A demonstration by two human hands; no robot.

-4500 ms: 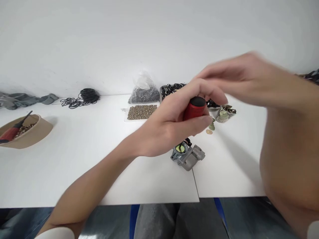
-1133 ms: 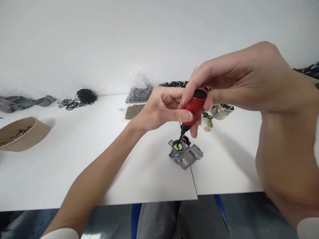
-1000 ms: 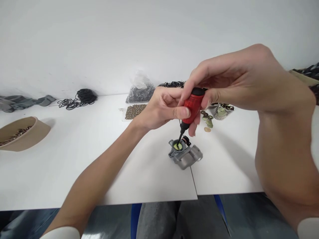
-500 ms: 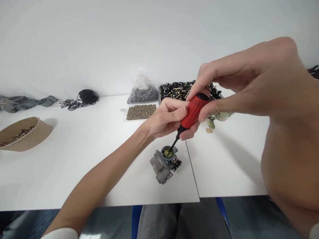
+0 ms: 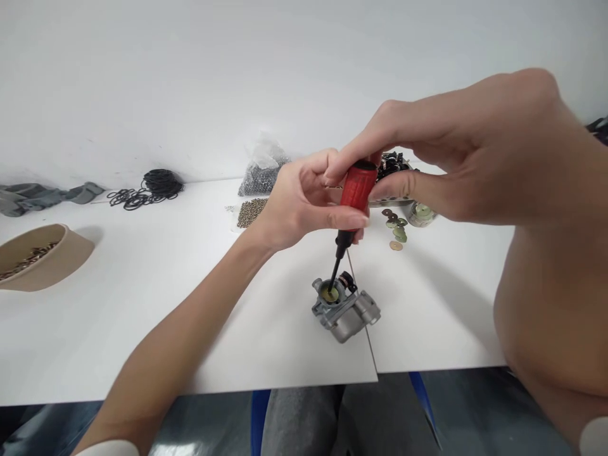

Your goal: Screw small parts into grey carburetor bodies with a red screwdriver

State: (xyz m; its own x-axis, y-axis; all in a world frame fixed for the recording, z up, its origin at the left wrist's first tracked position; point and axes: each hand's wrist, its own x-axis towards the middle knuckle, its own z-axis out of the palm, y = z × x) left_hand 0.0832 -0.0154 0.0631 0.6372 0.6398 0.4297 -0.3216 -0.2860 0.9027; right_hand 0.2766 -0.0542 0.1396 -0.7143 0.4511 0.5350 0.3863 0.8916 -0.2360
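A red-handled screwdriver (image 5: 357, 189) with a black collar and shaft points down, tilted slightly. Its tip reaches into the round bore of a grey metal carburetor (image 5: 349, 322), touching a brass-coloured disc (image 5: 330, 294) inside. My right hand (image 5: 451, 149) pinches the top of the handle between thumb and fingers. Lower down, my left hand (image 5: 301, 209) is closed around the handle, thumb in front and fingers mostly hidden behind it. Whether the carburetor rests fully on the white table cannot be told.
Behind my hands lie a bag of dark small parts (image 5: 263, 174), brass pieces (image 5: 251, 213) and a heap of black parts (image 5: 394, 163). Loose discs (image 5: 398, 234) lie beside a jar (image 5: 422, 214). Leftward are black cord (image 5: 161, 183) and a tan bowl (image 5: 61, 263). A seam (image 5: 372, 351) divides the tabletops.
The carburetor has turned, its body swinging from lower left to lower right of the bore. The screwdriver stands more upright, its handle further left. My left thumb has shifted lower along the handle.
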